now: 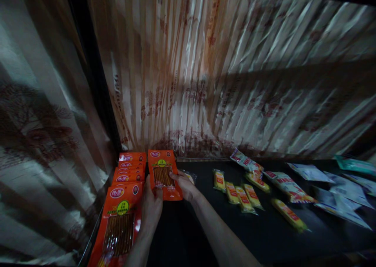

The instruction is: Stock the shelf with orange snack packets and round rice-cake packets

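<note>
Between both hands is an orange snack packet (165, 175) with a clear window showing brown sticks. My left hand (152, 204) grips its lower left edge, thumb on the front. On its right edge, my right hand (184, 184) has the thumb pressed over the front and the other fingers behind, hidden. Left of my left hand lies an overlapping row of matching orange packets (122, 192), the nearest one showing its full window of brown sticks. Behind my right hand, a small clear-wrapped item (190, 176) is partly covered.
On the black shelf (188, 235), several yellow-wrapped snacks (243, 198) lie to the right. Beyond are red-and-white packets (289, 186), white packets (342, 190) and a teal packet (355, 165). Printed wrinkled sheeting (205, 82) lines the back; a dark post (94, 63) stands at left.
</note>
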`<state>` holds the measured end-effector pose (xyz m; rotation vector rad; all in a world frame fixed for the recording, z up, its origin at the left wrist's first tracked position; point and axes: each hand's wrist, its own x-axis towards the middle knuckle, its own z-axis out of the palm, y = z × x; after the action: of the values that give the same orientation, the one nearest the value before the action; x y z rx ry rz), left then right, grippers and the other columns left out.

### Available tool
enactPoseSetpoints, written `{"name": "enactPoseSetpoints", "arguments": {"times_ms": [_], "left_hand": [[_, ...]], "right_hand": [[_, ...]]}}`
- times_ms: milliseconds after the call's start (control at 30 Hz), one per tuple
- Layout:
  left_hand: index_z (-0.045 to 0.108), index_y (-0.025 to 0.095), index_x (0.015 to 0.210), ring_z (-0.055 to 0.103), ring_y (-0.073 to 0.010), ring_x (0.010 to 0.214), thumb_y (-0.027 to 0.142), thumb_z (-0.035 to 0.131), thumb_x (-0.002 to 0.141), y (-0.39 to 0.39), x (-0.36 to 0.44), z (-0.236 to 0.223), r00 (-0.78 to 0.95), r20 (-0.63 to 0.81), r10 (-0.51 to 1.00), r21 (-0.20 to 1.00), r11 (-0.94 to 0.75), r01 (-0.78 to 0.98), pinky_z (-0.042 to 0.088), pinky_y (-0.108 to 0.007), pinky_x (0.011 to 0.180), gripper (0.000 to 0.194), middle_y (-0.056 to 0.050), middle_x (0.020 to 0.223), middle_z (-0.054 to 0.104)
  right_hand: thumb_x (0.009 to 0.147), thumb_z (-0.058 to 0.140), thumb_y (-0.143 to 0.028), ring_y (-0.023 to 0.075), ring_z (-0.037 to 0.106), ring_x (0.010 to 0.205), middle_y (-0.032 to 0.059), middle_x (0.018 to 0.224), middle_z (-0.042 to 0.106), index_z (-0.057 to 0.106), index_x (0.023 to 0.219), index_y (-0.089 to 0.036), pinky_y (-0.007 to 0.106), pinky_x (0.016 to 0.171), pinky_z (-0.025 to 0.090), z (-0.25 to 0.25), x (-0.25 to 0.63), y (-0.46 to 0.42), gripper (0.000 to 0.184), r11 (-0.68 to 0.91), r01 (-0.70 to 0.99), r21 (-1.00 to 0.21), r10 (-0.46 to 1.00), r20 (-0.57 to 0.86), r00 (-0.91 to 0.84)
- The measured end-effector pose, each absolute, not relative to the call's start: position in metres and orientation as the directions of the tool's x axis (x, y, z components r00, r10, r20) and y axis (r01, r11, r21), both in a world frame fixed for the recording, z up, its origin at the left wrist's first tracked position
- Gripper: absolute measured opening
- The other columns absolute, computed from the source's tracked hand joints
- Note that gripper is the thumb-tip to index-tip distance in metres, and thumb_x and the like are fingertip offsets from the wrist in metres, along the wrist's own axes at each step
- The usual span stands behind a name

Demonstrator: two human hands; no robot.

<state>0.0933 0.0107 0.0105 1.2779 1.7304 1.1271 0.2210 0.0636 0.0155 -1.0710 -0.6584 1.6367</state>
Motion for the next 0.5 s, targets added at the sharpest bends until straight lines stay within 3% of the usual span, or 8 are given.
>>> {"name": "enactPoseSetpoints", "arguments": {"times_ms": [333, 500], "left_hand": [[0.030, 0.010, 0.137, 0.033, -0.0224, 0.134, 0.034, 0.045, 0.084, 0.008, 0.100, 0.005, -0.167, -0.074, 0.983, 0.944, 0.123, 0.305, 0.027, -0.034, 0.109, 0.061, -0.016, 0.145, 0.036], [0.039, 0.014, 0.134, 0.043, -0.0230, 0.127, 0.029, 0.052, 0.080, 0.006, 0.107, -0.004, -0.078, -0.090, 0.993, 0.970, 0.105, 0.218, 0.036, -0.035, 0.104, 0.057, -0.013, 0.137, 0.048]], "right_hand": [[0.052, 0.081, -0.030, 0.0281, 0.070, 0.081, 0.0036, 0.069, 0.073, 0.065, 0.083, -0.017, 0.040, 0.073, 0.055, 0.008, 0.242, 0.054, 0.037, -0.310, -0.416, -0.855, 0.934, -0.355, 0.034], [0.049, 0.082, -0.027, 0.0286, 0.070, 0.081, 0.0037, 0.073, 0.074, 0.065, 0.084, -0.018, 0.037, 0.069, 0.056, 0.014, 0.265, 0.041, 0.040, -0.336, -0.375, -0.864, 0.918, -0.389, 0.074]]}}
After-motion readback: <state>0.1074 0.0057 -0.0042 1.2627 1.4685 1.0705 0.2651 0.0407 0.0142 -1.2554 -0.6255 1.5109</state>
